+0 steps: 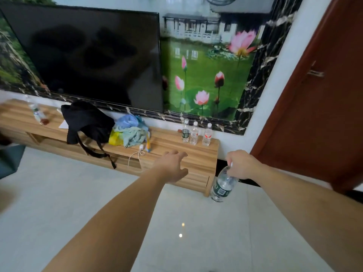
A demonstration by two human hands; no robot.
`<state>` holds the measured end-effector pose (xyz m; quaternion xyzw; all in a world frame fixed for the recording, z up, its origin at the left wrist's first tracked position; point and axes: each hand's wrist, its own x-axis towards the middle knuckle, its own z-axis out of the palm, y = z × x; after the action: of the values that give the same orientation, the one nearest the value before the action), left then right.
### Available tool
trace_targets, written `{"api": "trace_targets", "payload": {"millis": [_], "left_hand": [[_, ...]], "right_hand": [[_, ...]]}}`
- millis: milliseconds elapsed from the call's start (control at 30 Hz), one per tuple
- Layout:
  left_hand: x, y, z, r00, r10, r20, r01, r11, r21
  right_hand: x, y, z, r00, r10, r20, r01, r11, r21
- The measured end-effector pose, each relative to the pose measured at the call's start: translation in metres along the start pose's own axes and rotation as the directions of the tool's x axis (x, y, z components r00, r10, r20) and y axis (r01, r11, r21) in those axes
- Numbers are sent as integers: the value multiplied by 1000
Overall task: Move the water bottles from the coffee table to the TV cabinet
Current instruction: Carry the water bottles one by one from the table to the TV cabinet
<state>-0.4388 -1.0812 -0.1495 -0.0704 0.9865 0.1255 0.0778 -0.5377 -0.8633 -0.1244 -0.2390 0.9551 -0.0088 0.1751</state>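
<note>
1. Bottle in play: my right hand (242, 164) grips a green-labelled water bottle (223, 184) by its neck, fingers curled round the cap end. It hangs tilted above the floor (176, 222), just beside the right end of the TV cabinet (198, 154) and below its top.
2. My left hand (173, 166) is wide, fingers spread and holding nothing, out over the cabinet's front edge.
3. Three more stand upright in a row on the cabinet's right end, near the wall: a green-label bottle (185, 133), a pale-label bottle (194, 133) and a red-label bottle (207, 134). The cabinet's corner sits between them and the one I hold.
4. Left of my left hand, a white charger cable (140, 152) drapes over the front edge, beside a pile of cloths (131, 130).
5. Touching that pile, a black bag (88, 122) slumps on the top, its strap hanging down the front.
6. Far left, a blurred bottle (37, 113) rests on the cabinet; I cannot tell its label.
7. A television (88, 55) hangs above; a brown door (324, 95) stands at right.
</note>
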Motion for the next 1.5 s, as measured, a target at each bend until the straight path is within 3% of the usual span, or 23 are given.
{"api": "trace_targets", "payload": {"millis": [333, 500, 867, 1067, 1500], "left_hand": [[190, -6, 3, 993, -42, 107, 38, 998, 43], [270, -9, 14, 988, -41, 152, 37, 999, 31], [452, -55, 52, 971, -41, 234, 75, 988, -138], [515, -86, 76, 942, -95, 323, 161, 969, -186], [573, -107, 139, 899, -219, 380, 341, 895, -289]], "right_hand": [[190, 62, -14, 991, -31, 131, 20, 996, 85], [265, 88, -19, 994, -5, 108, -5, 995, 95], [448, 107, 4, 974, 45, 223, -72, 991, 116], [534, 114, 37, 956, 64, 287, -122, 974, 190], [654, 104, 116, 959, -54, 279, -32, 955, 296]]}}
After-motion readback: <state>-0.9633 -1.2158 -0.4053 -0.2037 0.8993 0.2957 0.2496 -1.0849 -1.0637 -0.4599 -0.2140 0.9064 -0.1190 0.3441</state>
